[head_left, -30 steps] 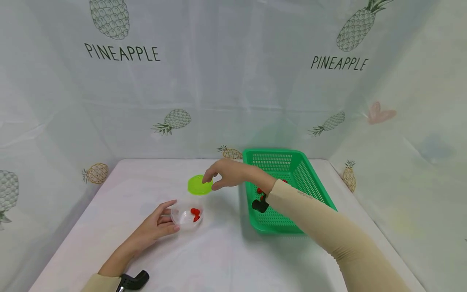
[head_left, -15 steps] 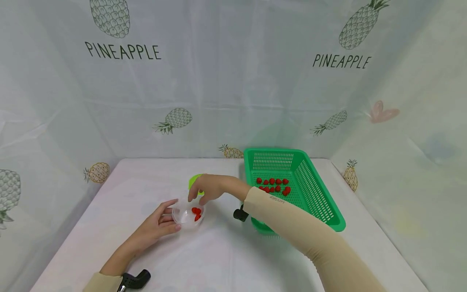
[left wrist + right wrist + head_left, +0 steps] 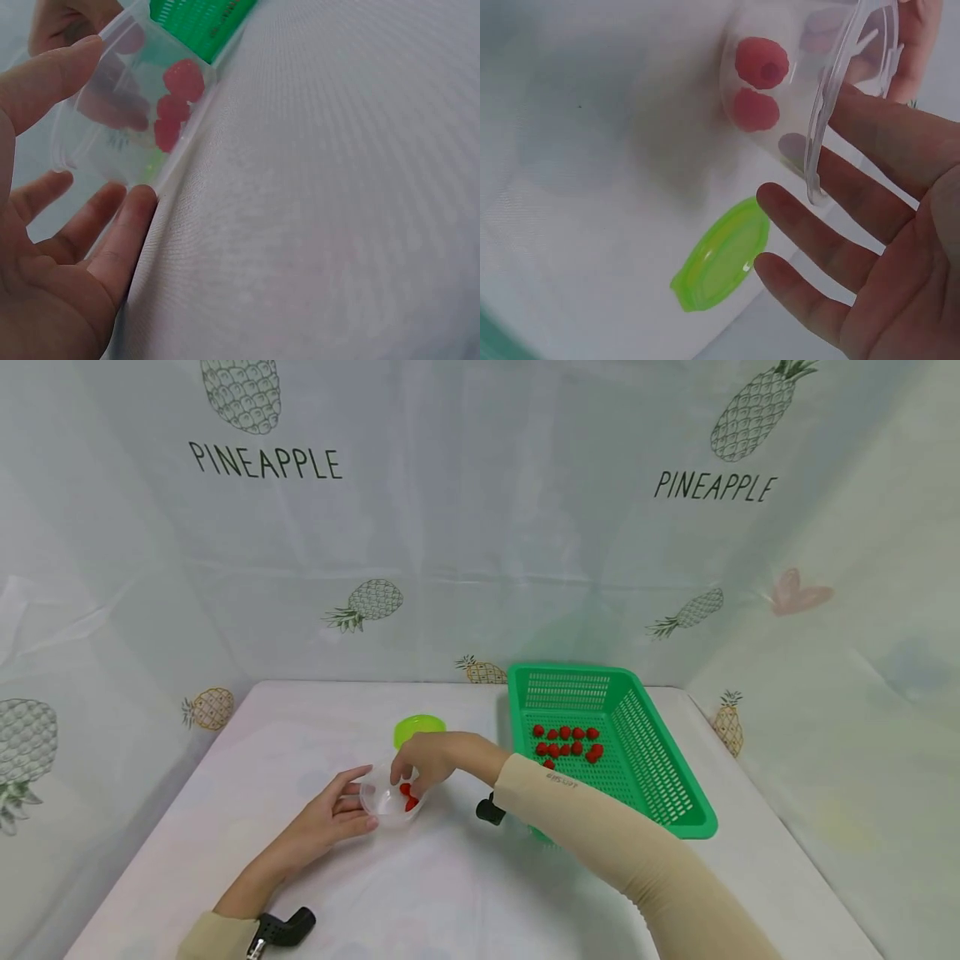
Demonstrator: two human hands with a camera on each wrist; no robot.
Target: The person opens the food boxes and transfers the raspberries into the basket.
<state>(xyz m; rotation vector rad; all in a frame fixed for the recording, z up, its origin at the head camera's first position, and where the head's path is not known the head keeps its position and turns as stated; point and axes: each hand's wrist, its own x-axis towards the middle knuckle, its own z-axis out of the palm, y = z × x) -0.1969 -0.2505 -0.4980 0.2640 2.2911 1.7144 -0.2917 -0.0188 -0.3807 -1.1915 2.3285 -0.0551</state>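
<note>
- Left hand (image 3: 330,814), fingers curled against the side of the clear cup (image 3: 386,797), holding it; lower centre-left of the head view.
- Right hand (image 3: 423,760) over the cup's mouth, fingers apart and loosely extended, holding nothing.
- Red berries (image 3: 756,82) lie in the cup.
- Lime lid (image 3: 419,729) just behind.
- Green basket (image 3: 660,777), centre right, holds more berries.
- Backdrop (image 3: 480,527) reads "PINEAPPLE" twice, upper left and upper right.

Head camera looks forward and down over the whole table, clear cup (image 3: 390,797) near centre. Left wrist camera views that cup (image 3: 131,112) very close from its left; right wrist camera, equally close, from above-right (image 3: 802,82).
</note>
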